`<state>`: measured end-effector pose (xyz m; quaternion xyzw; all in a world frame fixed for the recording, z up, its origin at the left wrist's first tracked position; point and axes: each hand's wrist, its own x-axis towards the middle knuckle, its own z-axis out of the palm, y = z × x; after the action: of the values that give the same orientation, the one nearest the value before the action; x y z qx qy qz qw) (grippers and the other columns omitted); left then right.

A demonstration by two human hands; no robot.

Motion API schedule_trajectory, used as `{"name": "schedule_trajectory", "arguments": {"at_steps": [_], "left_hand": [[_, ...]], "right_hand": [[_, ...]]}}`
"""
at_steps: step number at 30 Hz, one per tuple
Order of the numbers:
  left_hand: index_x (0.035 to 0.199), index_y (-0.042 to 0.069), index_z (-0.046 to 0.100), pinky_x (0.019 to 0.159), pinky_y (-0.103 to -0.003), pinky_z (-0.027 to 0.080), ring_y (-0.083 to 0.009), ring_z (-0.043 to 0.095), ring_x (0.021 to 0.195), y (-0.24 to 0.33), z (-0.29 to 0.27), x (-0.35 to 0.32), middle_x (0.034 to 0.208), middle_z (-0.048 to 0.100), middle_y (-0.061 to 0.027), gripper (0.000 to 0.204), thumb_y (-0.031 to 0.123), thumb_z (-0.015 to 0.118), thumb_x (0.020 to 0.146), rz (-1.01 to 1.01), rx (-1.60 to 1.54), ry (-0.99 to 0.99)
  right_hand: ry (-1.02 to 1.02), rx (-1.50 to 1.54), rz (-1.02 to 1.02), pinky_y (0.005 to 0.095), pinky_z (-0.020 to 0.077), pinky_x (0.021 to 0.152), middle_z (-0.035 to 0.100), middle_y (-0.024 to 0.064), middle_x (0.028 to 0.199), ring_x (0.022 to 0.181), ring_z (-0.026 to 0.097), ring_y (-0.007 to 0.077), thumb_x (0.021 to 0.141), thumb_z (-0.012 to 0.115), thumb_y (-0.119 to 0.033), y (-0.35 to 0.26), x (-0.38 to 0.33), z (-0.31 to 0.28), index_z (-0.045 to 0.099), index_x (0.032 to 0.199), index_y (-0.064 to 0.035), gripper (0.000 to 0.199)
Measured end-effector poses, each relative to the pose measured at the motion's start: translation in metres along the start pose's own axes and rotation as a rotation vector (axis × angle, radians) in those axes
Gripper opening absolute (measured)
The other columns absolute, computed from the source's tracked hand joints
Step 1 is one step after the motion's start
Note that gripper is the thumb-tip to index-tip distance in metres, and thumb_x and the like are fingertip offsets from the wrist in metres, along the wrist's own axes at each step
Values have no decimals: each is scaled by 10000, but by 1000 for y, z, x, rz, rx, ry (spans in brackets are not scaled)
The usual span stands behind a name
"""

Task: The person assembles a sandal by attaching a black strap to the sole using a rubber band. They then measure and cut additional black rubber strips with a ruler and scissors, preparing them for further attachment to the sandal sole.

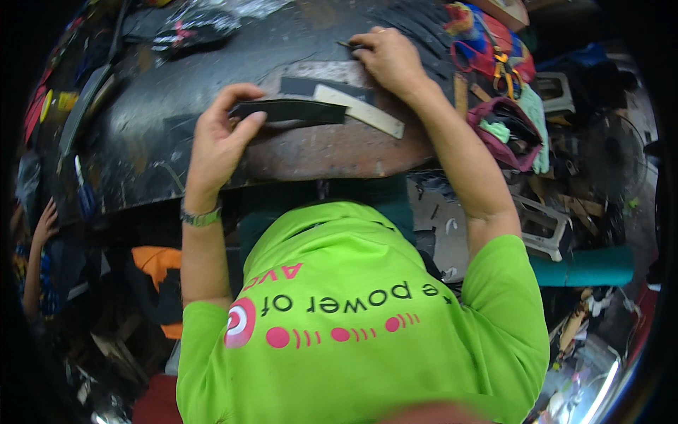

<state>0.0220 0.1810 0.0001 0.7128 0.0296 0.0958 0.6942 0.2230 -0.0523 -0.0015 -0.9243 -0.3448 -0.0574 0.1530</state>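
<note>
My left hand (pixel 224 138) pinches the end of a dark, stiff-looking flat strip (pixel 304 112) between thumb and fingers. The strip is slightly tilted, and its right end reaches over a pale flat strip (pixel 378 120). Another dark flat piece (pixel 293 85) lies behind, partly under the pale strip. These pieces are above a worn brown board (pixel 318 157) at the table's near edge. Farther off to the right, my right hand (pixel 394 62) is closed on a small, thin dark tool with a narrow tip (pixel 343 44); its kind is unclear.
Crumpled black plastic (pixel 194 30) lies at the back left of the dark table (pixel 155 127). Blue-handled scissors (pixel 84 191) rest near the left edge. At right are a maroon bag (pixel 526 157) and a stool (pixel 540 230). Another person's hand (pixel 46 222) shows far left.
</note>
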Motion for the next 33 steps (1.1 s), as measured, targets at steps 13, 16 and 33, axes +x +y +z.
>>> {"name": "schedule_trajectory", "arguments": {"at_steps": [13,16,33], "left_hand": [[1447,32,491,879,-229,524,-94,641,965,0,14,12,1056,676,-65,606,-69,706,890,57,-384,221],[1432,52,508,856,-241,560,-124,672,989,2,24,18,1077,689,-77,554,-35,691,917,124,-401,140],[1254,8,690,831,-222,597,-113,713,906,6,34,14,1104,722,-94,373,-15,749,886,24,-330,52]], "right_hand": [[-161,-563,677,491,559,880,721,241,1081,1043,697,393,842,718,-276,213,-54,-121,740,1022,-6,326],[-260,-505,695,493,542,923,712,253,1105,1066,684,416,819,721,-239,260,-61,-106,736,1040,3,328],[-112,1457,607,334,568,639,681,119,901,788,686,221,1015,482,-467,48,-110,-108,602,1095,36,522]]}}
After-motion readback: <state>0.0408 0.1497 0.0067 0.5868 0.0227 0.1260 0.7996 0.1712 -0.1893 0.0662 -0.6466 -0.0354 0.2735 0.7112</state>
